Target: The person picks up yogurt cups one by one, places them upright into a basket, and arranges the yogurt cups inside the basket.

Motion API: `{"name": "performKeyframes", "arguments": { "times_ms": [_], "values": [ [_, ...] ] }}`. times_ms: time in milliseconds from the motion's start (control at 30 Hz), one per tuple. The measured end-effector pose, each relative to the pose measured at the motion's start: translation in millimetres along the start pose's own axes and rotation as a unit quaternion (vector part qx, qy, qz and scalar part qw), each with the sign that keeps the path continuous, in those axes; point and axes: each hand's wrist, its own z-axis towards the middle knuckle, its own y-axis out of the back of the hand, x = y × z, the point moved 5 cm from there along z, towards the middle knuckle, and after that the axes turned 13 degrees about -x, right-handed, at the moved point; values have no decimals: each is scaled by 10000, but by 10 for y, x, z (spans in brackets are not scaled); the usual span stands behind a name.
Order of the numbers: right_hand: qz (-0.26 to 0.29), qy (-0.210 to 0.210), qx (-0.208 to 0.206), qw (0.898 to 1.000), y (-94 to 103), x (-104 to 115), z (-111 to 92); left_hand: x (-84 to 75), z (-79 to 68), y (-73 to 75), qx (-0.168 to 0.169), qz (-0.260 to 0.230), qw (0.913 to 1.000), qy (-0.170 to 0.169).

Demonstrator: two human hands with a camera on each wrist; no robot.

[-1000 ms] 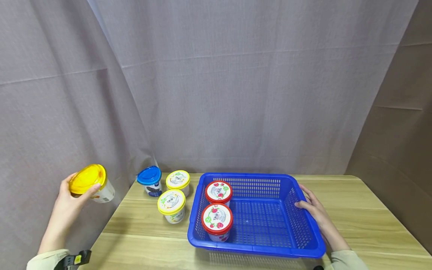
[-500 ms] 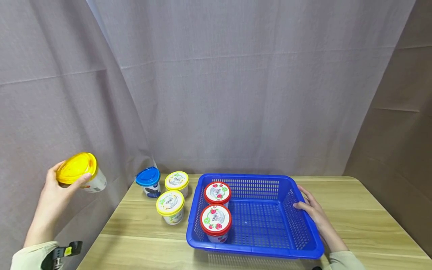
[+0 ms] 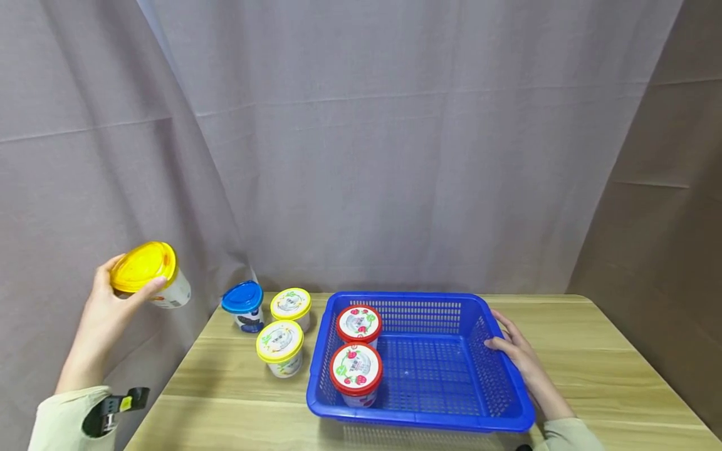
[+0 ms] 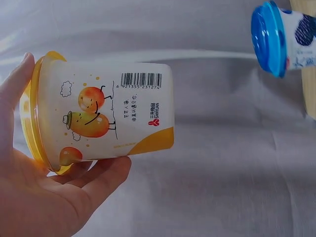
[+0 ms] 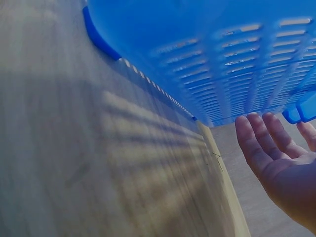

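Observation:
My left hand [image 3: 109, 307] grips a yogurt cup with a yellow lid [image 3: 145, 269] in the air, left of the table. The cup is tilted, and its printed side [image 4: 113, 108] with a barcode faces the left wrist camera. On the right, my right hand [image 3: 521, 357] holds the blue plastic basket [image 3: 423, 418] by its right rim, thumb over the edge. Fingers [image 5: 261, 143] show along the outer side in the right wrist view. Inside the basket, two red-lidded cups, a rear one [image 3: 359, 322] and a front one [image 3: 356, 369], stand at the left end.
Left of the basket stand a blue-lidded cup [image 3: 244, 305] and two cups with yellow-rimmed lids, one behind [image 3: 291, 304] and one in front [image 3: 280, 343]. A grey curtain [image 3: 361, 156] hangs behind the wooden table [image 3: 214, 401].
My left hand has lifted the yellow-lidded yogurt cup higher, swinging left and then back to the right. My right hand keeps its hold on the basket. The head view has shifted slightly.

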Motion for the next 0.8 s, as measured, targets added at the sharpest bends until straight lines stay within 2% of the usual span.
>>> {"name": "performKeyframes", "arguments": {
  "times_ms": [233, 500, 800],
  "values": [
    [-71, -73, -50, 9999, -22, 13, 9, -226, 42, -174, 164, -180, 9996, -156],
    [-106, -90, -69, 9999, -3, 31, 8, -606, 121, -430, 342, -470, 9972, -474],
    [-90, -156, -109, 9998, 6, 0, 13, -1094, 105, -883, 841, -869, 9892, -823]
  ]
}}
